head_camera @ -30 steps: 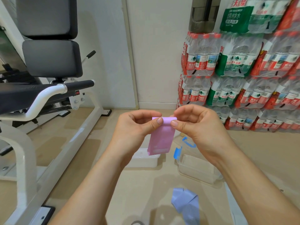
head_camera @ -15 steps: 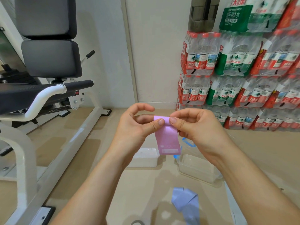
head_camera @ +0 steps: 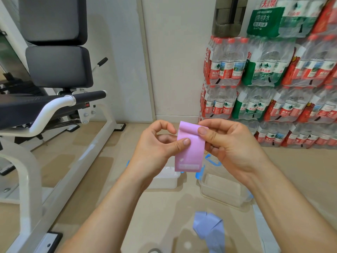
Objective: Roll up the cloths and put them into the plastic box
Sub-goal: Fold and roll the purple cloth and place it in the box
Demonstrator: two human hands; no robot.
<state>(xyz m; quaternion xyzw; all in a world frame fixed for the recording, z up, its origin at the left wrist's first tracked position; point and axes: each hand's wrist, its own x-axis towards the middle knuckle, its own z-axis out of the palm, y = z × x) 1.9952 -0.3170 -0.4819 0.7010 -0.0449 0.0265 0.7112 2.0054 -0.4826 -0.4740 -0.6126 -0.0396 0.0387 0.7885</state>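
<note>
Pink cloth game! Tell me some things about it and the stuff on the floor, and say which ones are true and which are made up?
1. The left hand and the right hand both pinch the pink cloth. True.
2. The pink cloth is rolled up all the way. False: only its top end is curled over; the rest hangs flat.
3. The blue cloth is inside the plastic box. False: it lies on the floor, nearer than the box.
4. Packs of water bottles are stacked on the right. True.
</note>
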